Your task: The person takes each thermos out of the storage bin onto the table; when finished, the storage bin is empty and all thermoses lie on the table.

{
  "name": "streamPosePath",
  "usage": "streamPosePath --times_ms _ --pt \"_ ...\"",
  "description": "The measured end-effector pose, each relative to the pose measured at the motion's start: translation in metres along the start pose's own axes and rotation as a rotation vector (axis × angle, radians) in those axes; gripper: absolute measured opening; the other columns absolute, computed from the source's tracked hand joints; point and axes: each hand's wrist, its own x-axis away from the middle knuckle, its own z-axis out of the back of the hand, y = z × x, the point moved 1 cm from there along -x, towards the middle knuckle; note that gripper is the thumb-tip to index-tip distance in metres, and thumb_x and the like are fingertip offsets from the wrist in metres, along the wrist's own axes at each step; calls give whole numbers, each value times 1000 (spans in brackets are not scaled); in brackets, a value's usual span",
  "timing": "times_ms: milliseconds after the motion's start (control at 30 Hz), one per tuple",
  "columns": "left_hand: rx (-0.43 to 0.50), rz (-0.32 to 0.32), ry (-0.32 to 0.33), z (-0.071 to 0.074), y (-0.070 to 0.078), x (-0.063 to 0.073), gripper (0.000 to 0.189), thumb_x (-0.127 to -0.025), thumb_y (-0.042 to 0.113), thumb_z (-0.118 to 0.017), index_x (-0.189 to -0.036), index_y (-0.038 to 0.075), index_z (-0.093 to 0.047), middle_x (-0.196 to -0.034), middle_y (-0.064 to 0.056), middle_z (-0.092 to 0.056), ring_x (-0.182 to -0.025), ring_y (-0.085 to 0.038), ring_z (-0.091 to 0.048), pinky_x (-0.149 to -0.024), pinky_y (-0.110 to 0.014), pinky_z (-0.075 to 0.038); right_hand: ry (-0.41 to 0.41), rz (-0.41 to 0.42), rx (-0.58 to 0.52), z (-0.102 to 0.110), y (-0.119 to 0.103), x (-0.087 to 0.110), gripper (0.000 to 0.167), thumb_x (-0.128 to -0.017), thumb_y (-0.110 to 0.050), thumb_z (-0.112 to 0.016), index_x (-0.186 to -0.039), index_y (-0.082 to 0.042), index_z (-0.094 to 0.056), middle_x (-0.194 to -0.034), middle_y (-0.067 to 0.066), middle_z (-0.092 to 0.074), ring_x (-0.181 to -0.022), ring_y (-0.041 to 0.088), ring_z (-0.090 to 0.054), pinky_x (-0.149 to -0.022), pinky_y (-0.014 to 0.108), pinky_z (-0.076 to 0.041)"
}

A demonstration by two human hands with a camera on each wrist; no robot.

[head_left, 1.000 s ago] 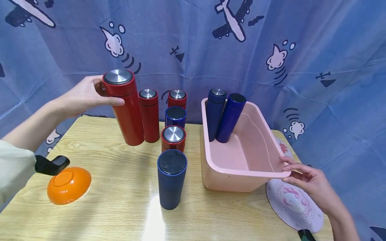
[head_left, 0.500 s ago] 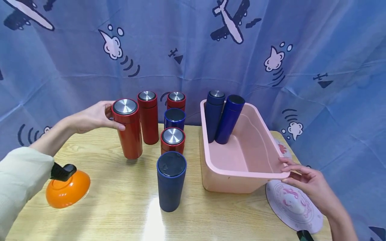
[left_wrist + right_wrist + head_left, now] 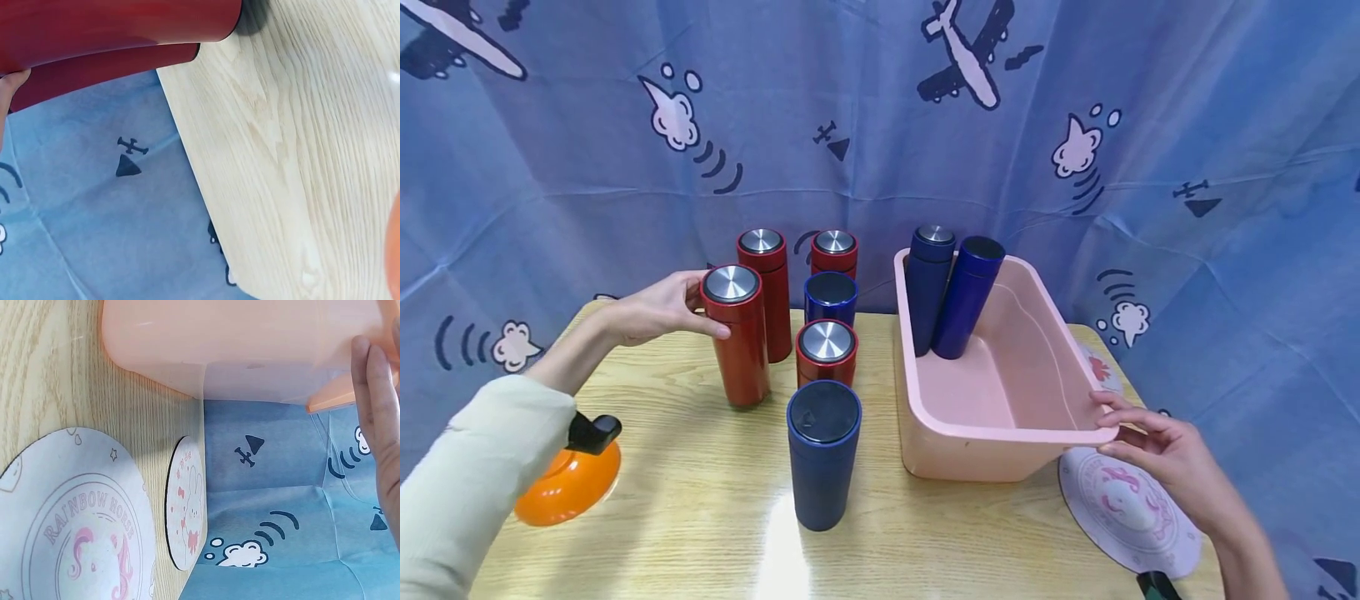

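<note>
My left hand [image 3: 658,312] grips a red thermos [image 3: 743,367] near its steel-topped lid, thumb across the front. The thermos stands nearly upright at the left of the group; whether its base touches the table I cannot tell. Just behind it is another red thermos [image 3: 778,312]. To its right, a column holds a small red thermos [image 3: 835,258], a blue one [image 3: 831,300], a shiny red one [image 3: 826,367] and a dark blue tumbler [image 3: 822,475] in front. My right hand [image 3: 1165,450] pinches the front right corner of a pink bin [image 3: 970,454], where a navy thermos [image 3: 929,292] and a blue thermos [image 3: 967,304] lean.
An upturned orange bowl [image 3: 576,492] lies at the left, partly behind the sleeve. Round printed mats lie right of the bin, one with a horse [image 3: 94,550] and one with a rabbit [image 3: 187,506]. A blue curtain [image 3: 775,108] hangs behind the wooden table [image 3: 700,517].
My left hand has brought the red thermos down, forward and a little right, from beside the rear red thermos to in front of it. The right hand stays on the bin's corner.
</note>
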Motion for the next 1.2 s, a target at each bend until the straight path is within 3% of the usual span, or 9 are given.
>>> streamPosePath --times_ms 533,1200 --pt "33 -33 -43 -7 -14 -28 64 -80 -4 -72 -135 -9 -39 -119 -2 -63 -107 -15 -60 -92 -28 -50 -8 2 -32 0 -1 1 33 -81 27 -54 -109 11 -61 -135 -1 -57 -124 6 -51 -84 21 -52" --pt "66 2 -83 -8 -23 -36 71 -83 -2 -70 -142 -5 -31 -126 -5 -58 -113 -13 -57 -96 -29 -47 3 -11 -18 1 0 2 31 -81 26 -56 -109 12 -61 -134 -1 -57 -121 7 -54 -85 22 -52"
